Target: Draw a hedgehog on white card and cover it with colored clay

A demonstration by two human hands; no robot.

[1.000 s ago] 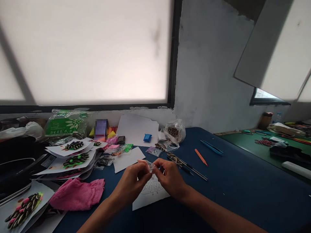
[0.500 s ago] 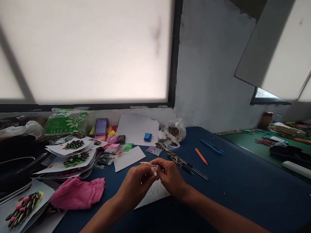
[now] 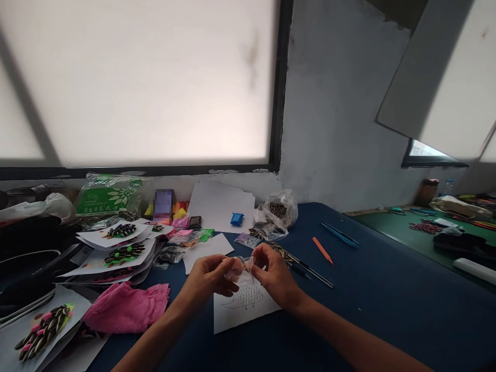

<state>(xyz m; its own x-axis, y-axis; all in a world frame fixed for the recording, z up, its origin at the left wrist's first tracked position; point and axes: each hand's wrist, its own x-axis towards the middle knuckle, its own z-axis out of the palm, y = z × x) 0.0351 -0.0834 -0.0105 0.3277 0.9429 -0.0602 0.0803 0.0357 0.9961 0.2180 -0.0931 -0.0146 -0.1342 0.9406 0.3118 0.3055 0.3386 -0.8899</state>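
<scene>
The fingers [image 3: 222, 267] of the left hand [image 3: 205, 279] are pinched on one side of a crinkled clear plastic packet [image 3: 242, 265], and its other side is gripped between the thumb and fingertips of the right hand [image 3: 273, 276]. The packet is held up in front of the body, with both hands brought close together, seemingly because such thin film is best tensioned from two sides; whether anything lies inside cannot be made out for glare and blur. Below it, a sheet bearing a hedgehog-like outline [image 3: 248, 315] is laid on the blue table [image 3: 380, 310], probably so that the drawing is within easy view. Loose striped seeds [image 3: 281, 251] are spread just beyond the right hand, beside a black pen [image 3: 300, 271], with a bag of seeds [image 3: 279, 209] set farther back, presumably for ready reach. An orange marker [image 3: 323, 251] is placed off to the right, while seed-covered sheets [image 3: 83, 268] are stacked on the left, near a pink cloth [image 3: 126, 308], apparently so that the middle is left for working.
</scene>
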